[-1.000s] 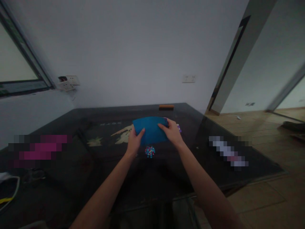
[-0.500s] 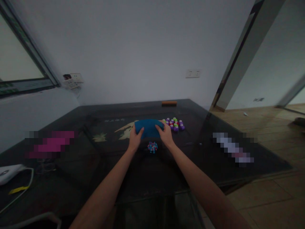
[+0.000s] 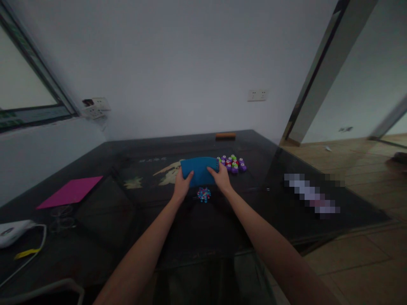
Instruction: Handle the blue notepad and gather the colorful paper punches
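Both my hands grip a blue sheet [image 3: 200,171] by its two sides, above the dark table. My left hand [image 3: 182,185] pinches its left side, thumb on the near face. On the right side, my right hand [image 3: 221,177] does the same, with its fingers mostly hidden behind. The sheet's top edge is slightly bowed, and a column of small dark dots or holes runs along its right edge. Just below the sheet sits a small pile of blue, red and white pieces [image 3: 204,195], too small to name. Several purple, green and red eye-like toys [image 3: 234,165] stand beyond my right hand.
A brown cylinder [image 3: 225,136] lies at the table's [image 3: 133,241] far edge. At left are a pink sheet [image 3: 71,191], clear round items [image 3: 62,220] and a white device [image 3: 14,232] with a cable. A blurred-out pale item [image 3: 310,192] lies at right.
The blue sheet has tilted a little more upright, showing more of its face and the dotted right edge. Both hands keep their hold. The small pile looks unchanged.
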Available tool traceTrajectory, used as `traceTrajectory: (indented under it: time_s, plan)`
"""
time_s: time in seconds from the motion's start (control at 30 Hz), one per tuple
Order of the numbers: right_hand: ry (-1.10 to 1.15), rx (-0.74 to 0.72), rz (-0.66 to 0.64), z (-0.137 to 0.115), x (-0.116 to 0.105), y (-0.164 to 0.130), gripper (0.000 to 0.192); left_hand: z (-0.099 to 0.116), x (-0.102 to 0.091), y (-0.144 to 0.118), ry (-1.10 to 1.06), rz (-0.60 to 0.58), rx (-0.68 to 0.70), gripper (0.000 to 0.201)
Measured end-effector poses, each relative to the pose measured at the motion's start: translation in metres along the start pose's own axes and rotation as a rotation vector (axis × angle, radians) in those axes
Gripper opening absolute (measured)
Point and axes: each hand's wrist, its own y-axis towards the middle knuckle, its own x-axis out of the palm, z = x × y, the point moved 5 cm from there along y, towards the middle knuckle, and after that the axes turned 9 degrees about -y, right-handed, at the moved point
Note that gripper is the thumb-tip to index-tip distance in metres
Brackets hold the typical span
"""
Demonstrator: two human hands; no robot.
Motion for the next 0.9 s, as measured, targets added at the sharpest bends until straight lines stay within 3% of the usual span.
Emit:
traceTrajectory:
  time_s: [0.23,0.53,0.9]
  plan:
    - [0.03,-0.025,0.002,-0.014,-0.007,0.001,0.024,0.012,0.001,-0.001,0.031,0.009,0.055,0.047]
    - [0.063,0.078,-0.077,0.012,0.007,-0.004,0.028,-0.001,0.002,-0.002,0.057,-0.019,0.009,0.039]
    - [0.025,0.048,-0.065,0.011,0.002,-0.001,0.023,0.005,0.003,-0.003,0.103,-0.005,0.079,0.034]
